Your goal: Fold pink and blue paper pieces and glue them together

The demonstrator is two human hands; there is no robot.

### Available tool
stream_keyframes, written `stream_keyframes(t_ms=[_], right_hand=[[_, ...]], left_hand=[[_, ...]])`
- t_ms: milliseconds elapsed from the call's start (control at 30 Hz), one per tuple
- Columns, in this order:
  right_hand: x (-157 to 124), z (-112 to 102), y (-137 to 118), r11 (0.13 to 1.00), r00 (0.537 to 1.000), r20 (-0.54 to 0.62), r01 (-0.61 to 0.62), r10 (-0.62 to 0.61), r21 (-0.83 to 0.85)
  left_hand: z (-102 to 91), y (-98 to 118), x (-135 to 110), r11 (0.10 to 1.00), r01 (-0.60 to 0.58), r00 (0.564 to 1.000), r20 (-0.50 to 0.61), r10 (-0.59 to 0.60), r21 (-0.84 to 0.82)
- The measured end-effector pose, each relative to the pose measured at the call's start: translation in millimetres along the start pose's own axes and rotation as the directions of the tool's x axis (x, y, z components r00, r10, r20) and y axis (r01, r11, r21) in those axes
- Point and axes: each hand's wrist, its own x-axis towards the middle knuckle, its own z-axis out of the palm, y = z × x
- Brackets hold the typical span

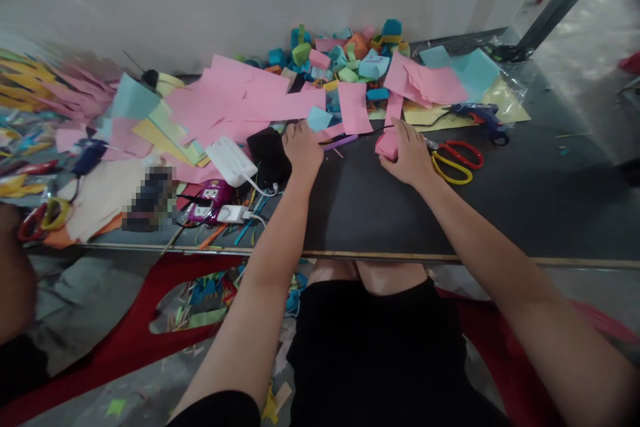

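Note:
My right hand (pixel 411 155) has its fingers closed around a small folded pink paper piece (pixel 387 145), just above the dark tabletop. My left hand (pixel 303 148) reaches down over the table beside a black object (pixel 270 157), fingers apart with nothing visible in them; its fingertips are partly hidden. Close to its thumb lies a thin purple strip (pixel 341 142), with a pink paper strip (pixel 355 108) farther back. Scissors with red and yellow handles (pixel 457 161) lie right beside my right hand.
Folded paper pieces (pixel 350 57) are heaped along the wall, behind pink sheets (pixel 235 97). A blue glue gun (pixel 483 119) with a cord lies at right. On the left are a white power bank (pixel 231 161), a purple socket block (pixel 213 200) and another person's arm (pixel 15 273).

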Motion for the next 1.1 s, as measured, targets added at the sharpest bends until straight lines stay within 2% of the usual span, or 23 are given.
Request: stream_keyframes(t_ms=[67,133,367,467,600,700,900,967,1033,1100], right_hand=[[-0.1,-2.0,-1.7,0.999,1.000,-0.018,-0.007,0.007,-0.040],[-0.5,-3.5,-2.3,0.998,0.999,-0.037,0.000,-0.002,-0.058],[-2.7,1.3,-6.7,0.996,0.996,-0.030,0.080,-0.080,-0.027],[-2.3,3.3,-7.1,0.993,0.992,-0.060,0.114,-0.114,-0.006],[-2.9,1.9,-7.4,0.991,0.983,-0.131,0.131,-0.129,0.004],[-4.2,1.6,-8.9,0.993,0.977,-0.176,0.121,-0.121,-0.011],[-4.1,4.2,-10.1,0.989,0.965,-0.225,0.144,-0.138,0.010],[-4.3,3.9,-10.5,0.985,0.959,-0.237,0.168,-0.153,0.045],[-4.8,3.7,-11.4,0.974,0.954,-0.255,0.195,-0.161,0.114],[-5.3,4.7,-12.6,0.955,0.956,-0.261,0.195,-0.134,0.225]], left_hand=[[2.5,-6.6,3.5,0.991,0.040,0.999,0.026,-0.044,0.125],[4.8,-8.5,4.2,0.987,0.055,0.997,0.043,-0.062,0.151],[1.4,-6.6,5.0,0.989,0.125,0.992,0.022,-0.127,0.079],[-2.1,-6.9,6.5,0.992,0.124,0.992,-0.036,-0.124,-0.019],[-3.9,-8.6,8.1,0.963,0.042,0.982,-0.165,-0.089,-0.267],[-0.9,-11.3,9.7,0.912,-0.002,0.962,-0.250,-0.111,-0.411],[4.4,-20.9,15.8,0.881,-0.030,0.910,-0.378,-0.171,-0.472],[3.1,-21.1,16.2,0.866,-0.083,0.894,-0.420,-0.154,-0.494],[2.8,-16.2,13.9,0.810,-0.189,0.896,-0.436,-0.089,-0.555],[6.1,-5.8,8.5,0.692,-0.272,0.918,-0.396,-0.022,-0.669]])
